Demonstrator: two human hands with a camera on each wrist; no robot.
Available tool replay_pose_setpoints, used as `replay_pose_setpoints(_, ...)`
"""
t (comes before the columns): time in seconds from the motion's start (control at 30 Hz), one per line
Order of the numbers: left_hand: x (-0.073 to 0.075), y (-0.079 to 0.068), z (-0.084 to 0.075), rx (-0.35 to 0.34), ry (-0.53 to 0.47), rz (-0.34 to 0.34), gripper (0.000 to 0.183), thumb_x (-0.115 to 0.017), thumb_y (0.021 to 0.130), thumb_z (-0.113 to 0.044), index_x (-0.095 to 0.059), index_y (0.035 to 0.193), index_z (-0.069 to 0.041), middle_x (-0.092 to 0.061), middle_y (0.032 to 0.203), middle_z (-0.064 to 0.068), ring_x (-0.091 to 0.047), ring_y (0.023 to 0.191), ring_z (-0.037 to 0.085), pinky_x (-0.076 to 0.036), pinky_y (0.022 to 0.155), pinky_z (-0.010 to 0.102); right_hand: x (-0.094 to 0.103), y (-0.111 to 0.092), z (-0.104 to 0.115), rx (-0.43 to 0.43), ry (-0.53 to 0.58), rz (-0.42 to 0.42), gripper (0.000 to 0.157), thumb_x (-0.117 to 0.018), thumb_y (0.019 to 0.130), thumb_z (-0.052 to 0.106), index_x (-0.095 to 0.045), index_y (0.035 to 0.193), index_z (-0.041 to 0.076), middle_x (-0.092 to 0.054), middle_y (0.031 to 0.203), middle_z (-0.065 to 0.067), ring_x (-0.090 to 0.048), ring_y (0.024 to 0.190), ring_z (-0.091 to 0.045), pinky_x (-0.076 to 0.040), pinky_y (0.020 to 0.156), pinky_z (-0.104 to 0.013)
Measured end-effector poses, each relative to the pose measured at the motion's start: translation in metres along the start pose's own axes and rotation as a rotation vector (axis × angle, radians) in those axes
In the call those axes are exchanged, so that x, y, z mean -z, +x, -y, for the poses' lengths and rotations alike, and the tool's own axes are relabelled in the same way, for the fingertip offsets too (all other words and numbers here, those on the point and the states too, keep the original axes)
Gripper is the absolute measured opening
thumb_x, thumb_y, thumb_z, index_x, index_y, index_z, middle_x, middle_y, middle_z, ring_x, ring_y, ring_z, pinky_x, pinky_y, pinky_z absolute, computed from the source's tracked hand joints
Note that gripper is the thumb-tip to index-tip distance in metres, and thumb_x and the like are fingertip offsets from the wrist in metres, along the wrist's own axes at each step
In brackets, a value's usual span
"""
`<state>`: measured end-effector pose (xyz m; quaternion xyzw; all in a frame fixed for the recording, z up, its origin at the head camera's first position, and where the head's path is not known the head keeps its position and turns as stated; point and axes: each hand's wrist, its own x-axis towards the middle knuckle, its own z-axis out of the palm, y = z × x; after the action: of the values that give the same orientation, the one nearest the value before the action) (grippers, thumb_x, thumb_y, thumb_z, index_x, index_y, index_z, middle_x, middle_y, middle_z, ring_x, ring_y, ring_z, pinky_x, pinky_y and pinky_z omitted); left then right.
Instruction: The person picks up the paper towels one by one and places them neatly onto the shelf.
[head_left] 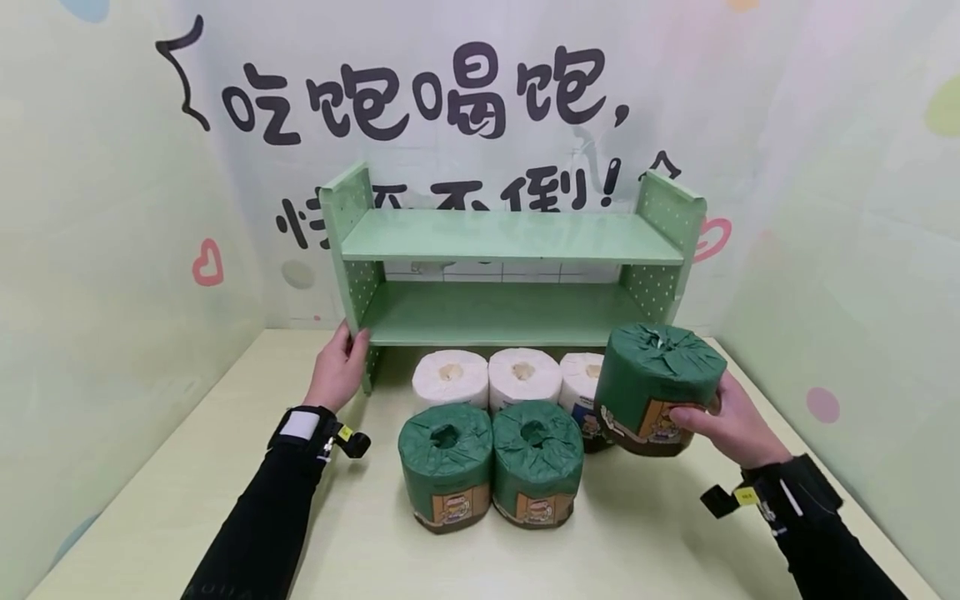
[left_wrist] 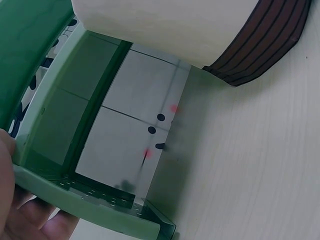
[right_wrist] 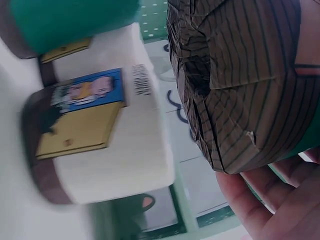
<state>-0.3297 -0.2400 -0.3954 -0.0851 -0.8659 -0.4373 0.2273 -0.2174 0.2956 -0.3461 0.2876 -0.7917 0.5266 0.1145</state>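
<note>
My right hand (head_left: 742, 427) grips a green-wrapped toilet roll (head_left: 651, 379) by its right side, thumb across the front label. The roll hangs tilted above the table, and its brown striped underside (right_wrist: 250, 90) shows in the right wrist view. At the left end of a green two-tier shelf (head_left: 517, 237), my left hand (head_left: 336, 372) holds the side panel near the lower board. In the left wrist view, fingers (left_wrist: 35, 215) wrap behind that panel's edge. Two more green toilet rolls (head_left: 446, 458) stand side by side in front of white toilet rolls (head_left: 450, 379).
Three white rolls line up before the shelf's underside; the rightmost white roll (head_left: 581, 387) is partly hidden by the lifted one. Pale table (head_left: 360, 533) extends to walls on both sides. A lettered wall covering (head_left: 480, 150) stands behind the shelf.
</note>
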Motion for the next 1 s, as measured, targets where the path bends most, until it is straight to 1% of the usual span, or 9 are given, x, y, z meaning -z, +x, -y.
replay_pose_setpoints(0.13, -0.003, 0.001, 0.004, -0.002, -0.002, 0.009, 0.044, -0.037, 0.109, -0.039, -0.044, 0.143, -0.011, -0.059, 0.096, 0.023, -0.052, 0.074, 0.026, -0.048, 0.058, 0.038, -0.001, 0.014, 0.003, -0.018, 0.069, -0.019, 0.070, -0.065, 0.087, 0.003, -0.035, 0.148, 0.019, -0.052, 0.130, 0.002, -0.052, 0.109, -0.019, -0.048, 0.085, -0.019)
replay_pose_setpoints(0.23, -0.003, 0.002, 0.006, -0.008, 0.001, 0.004, 0.045, -0.037, 0.109, -0.040, -0.044, 0.143, -0.011, -0.059, 0.096, 0.021, -0.052, 0.075, 0.025, -0.047, 0.058, 0.038, -0.003, 0.022, 0.003, -0.041, 0.086, -0.026, 0.070, -0.064, 0.088, 0.003, -0.032, 0.149, 0.018, -0.052, 0.129, 0.001, -0.053, 0.109, -0.020, -0.048, 0.085, -0.020)
replay_pose_setpoints(0.47, -0.001, 0.002, 0.007, -0.005, -0.010, 0.007, 0.047, -0.037, 0.109, -0.042, -0.043, 0.144, -0.012, -0.059, 0.099, 0.022, -0.052, 0.076, 0.026, -0.047, 0.058, 0.039, -0.010, 0.036, -0.006, -0.097, 0.078, -0.056, 0.068, -0.063, 0.091, 0.006, -0.030, 0.150, 0.016, -0.050, 0.131, -0.003, -0.051, 0.112, -0.022, -0.048, 0.086, -0.021)
replay_pose_setpoints(0.63, -0.001, -0.001, 0.008, 0.004, -0.009, 0.007, 0.045, -0.038, 0.109, -0.041, -0.045, 0.142, -0.012, -0.059, 0.097, 0.016, -0.053, 0.076, 0.025, -0.048, 0.059, 0.038, -0.014, 0.050, -0.013, -0.147, 0.044, -0.085, 0.067, -0.064, 0.093, 0.014, -0.028, 0.150, 0.015, -0.047, 0.135, -0.010, -0.049, 0.115, -0.023, -0.046, 0.088, -0.025)
replay_pose_setpoints(0.77, -0.003, -0.001, 0.008, 0.007, -0.008, 0.008, 0.045, -0.037, 0.108, -0.042, -0.045, 0.142, -0.013, -0.060, 0.100, 0.015, -0.053, 0.078, 0.025, -0.048, 0.061, 0.038, -0.015, 0.063, -0.020, -0.175, 0.019, -0.118, 0.069, -0.066, 0.094, 0.019, -0.027, 0.150, 0.014, -0.046, 0.136, -0.010, -0.048, 0.117, -0.021, -0.044, 0.093, -0.033)
replay_pose_setpoints(0.9, -0.002, -0.001, 0.005, 0.012, -0.012, 0.008, 0.046, -0.037, 0.109, -0.041, -0.043, 0.145, -0.013, -0.060, 0.101, 0.017, -0.054, 0.078, 0.025, -0.048, 0.061, 0.038, -0.016, 0.073, -0.027, -0.180, -0.014, -0.138, 0.071, -0.071, 0.092, 0.022, -0.029, 0.149, 0.015, -0.047, 0.136, -0.009, -0.047, 0.118, -0.021, -0.041, 0.097, -0.047)
replay_pose_setpoints(1.0, 0.000, 0.000, 0.004, 0.015, -0.007, 0.003, 0.045, -0.037, 0.109, -0.041, -0.045, 0.142, -0.012, -0.059, 0.096, 0.019, -0.052, 0.075, 0.025, -0.048, 0.058, 0.038, -0.017, 0.079, -0.033, -0.184, -0.028, -0.151, 0.075, -0.074, 0.091, 0.024, -0.028, 0.150, 0.015, -0.046, 0.137, -0.010, -0.046, 0.119, -0.024, -0.039, 0.098, -0.055)
